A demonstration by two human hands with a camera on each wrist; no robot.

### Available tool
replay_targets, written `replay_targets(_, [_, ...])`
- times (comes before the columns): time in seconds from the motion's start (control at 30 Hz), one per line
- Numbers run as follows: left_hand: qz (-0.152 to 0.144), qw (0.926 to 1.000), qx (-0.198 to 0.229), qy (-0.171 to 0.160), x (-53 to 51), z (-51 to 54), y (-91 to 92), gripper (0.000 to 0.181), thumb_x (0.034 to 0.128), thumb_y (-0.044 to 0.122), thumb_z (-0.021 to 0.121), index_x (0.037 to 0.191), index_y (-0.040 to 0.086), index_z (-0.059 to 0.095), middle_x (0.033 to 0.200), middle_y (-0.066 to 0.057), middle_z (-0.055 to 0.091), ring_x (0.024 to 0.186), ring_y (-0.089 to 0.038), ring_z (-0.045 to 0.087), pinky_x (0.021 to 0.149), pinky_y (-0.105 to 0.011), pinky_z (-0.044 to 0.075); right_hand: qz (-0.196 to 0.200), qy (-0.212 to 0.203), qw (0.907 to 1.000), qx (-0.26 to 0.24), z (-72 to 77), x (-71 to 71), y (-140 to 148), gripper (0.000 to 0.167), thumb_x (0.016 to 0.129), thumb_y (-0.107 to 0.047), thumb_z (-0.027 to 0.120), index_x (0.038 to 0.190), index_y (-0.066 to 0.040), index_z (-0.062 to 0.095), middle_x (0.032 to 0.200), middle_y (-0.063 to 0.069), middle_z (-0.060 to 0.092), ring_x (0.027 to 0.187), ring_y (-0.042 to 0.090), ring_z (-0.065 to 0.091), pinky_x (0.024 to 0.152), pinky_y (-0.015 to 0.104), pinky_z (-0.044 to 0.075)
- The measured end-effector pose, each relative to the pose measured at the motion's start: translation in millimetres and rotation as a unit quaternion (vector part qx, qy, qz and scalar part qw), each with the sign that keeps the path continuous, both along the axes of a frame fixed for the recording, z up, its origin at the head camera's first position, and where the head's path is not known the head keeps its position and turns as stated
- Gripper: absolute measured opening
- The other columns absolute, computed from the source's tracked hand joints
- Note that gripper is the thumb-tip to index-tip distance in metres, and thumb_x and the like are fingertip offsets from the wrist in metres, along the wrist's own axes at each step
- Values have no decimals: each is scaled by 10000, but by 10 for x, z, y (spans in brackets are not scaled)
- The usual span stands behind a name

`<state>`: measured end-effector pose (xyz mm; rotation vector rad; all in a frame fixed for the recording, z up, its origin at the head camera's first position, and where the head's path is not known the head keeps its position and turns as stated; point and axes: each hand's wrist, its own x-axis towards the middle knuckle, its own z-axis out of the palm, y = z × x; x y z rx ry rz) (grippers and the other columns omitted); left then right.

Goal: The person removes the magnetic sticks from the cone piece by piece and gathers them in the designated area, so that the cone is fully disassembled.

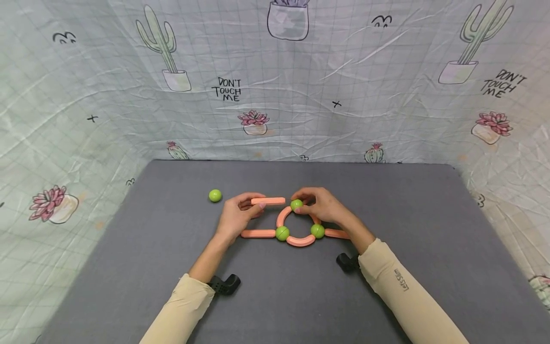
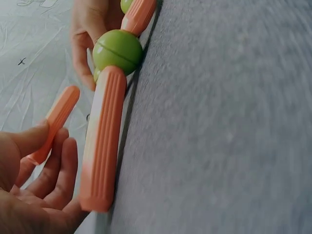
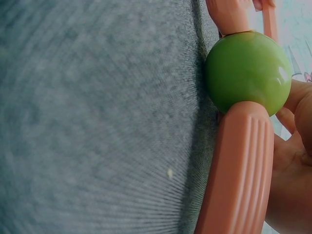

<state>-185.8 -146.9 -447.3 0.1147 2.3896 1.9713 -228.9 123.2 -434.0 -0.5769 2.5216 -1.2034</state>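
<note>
My left hand [image 1: 234, 216] pinches a straight orange rod [image 1: 269, 201] between thumb and fingers, raised over the table and pointing right. With thumb and fingers my right hand [image 1: 325, 206] grips a green ball [image 1: 296, 205] at the far side of a ring. Curved orange rods [image 1: 301, 241] form that ring, joined by a left green ball [image 1: 282, 233] and a right green ball [image 1: 317, 231]. Straight orange rods run outward from both: the left straight rod [image 2: 103, 141] lies below my left hand, and the right straight rod [image 1: 336, 233] is partly hidden by my right forearm.
A loose green ball [image 1: 215, 195] lies on the grey table [image 1: 275, 306], beyond and left of my left hand. A patterned cloth [image 1: 301, 110] hangs around the table's back and sides. Black wrist devices are strapped to both wrists.
</note>
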Motion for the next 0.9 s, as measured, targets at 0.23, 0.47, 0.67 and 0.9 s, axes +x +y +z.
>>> replay_targets(0.23, [-264, 9994, -211, 29, 8, -1, -191, 337, 955, 273, 782, 1261, 143, 728, 1234, -125, 729, 1051, -148, 725, 904, -379, 625, 20, -19, 10000, 13, -11, -1, 12, 331, 959, -176, 769, 1287, -154, 729, 1262, 60, 716, 1090, 228, 662, 961, 420, 528])
replay_targets(0.47, [-245, 9984, -509, 83, 15, -19, -407, 329, 951, 257, 788, 1253, 141, 730, 1214, -108, 736, 986, -78, 721, 866, -341, 621, 30, -91, 10000, 2, 4, 2, -4, 338, 958, -185, 771, 1291, -155, 726, 1285, 66, 708, 1098, 228, 655, 972, 424, 526])
replay_targets(0.67, [-285, 9977, -612, 36, 21, 7, -544, 332, 945, 239, 793, 1254, 134, 731, 1197, -98, 744, 964, -50, 717, 842, -334, 620, -2, -174, 9998, -1, 4, 8, -16, 339, 960, -202, 771, 1292, -154, 724, 1271, 63, 708, 1081, 212, 649, 960, 410, 524])
replay_targets(0.9, [-315, 9973, -670, 14, 10, 6, -654, 368, 959, 221, 778, 1291, 91, 688, 1207, -108, 756, 931, -59, 721, 818, -317, 618, 24, -142, 9999, -47, 8, 8, 1, 332, 958, -192, 773, 1283, -148, 728, 1270, 65, 712, 1083, 216, 650, 958, 411, 524])
